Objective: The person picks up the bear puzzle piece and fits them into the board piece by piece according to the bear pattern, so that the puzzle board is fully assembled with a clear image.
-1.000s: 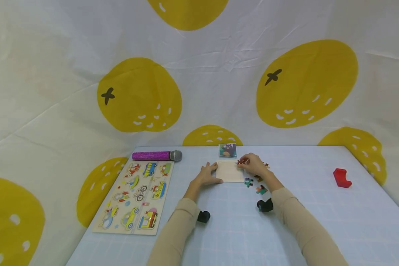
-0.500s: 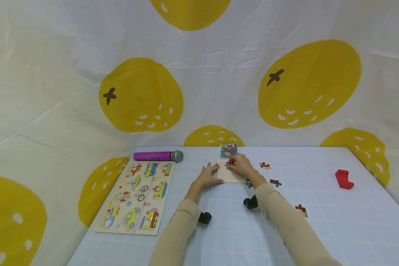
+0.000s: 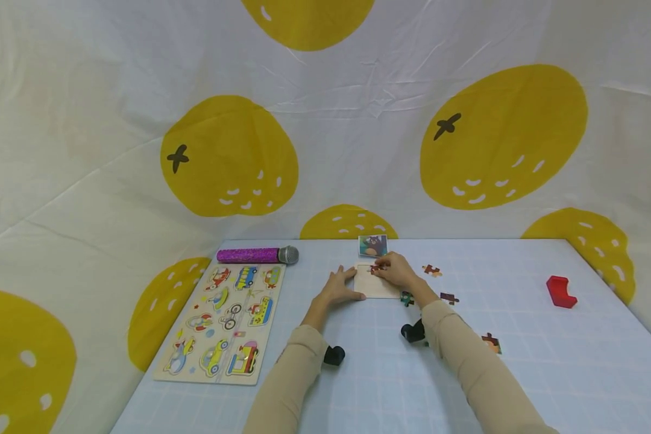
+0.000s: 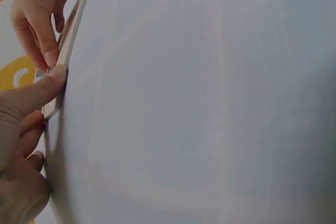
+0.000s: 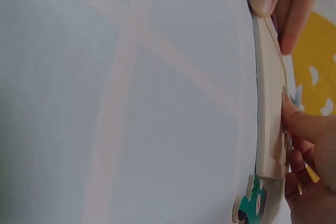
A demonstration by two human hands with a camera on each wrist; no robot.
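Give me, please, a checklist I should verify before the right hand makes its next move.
1. Wooden tray steadied: ok, the left hand holds its left side.
2. Piece in grasp: ok, the right hand pinches a reddish-brown piece at the tray's far part.
3. That piece fully seated: cannot tell, fingers partly hide it.
4. Picture card visible: ok, it lies beyond the tray.
5. Green piece apart from the tray: cannot tell, it lies right by the near right corner.
6. All pieces in the tray: not ok, brownish pieces lie to its right.
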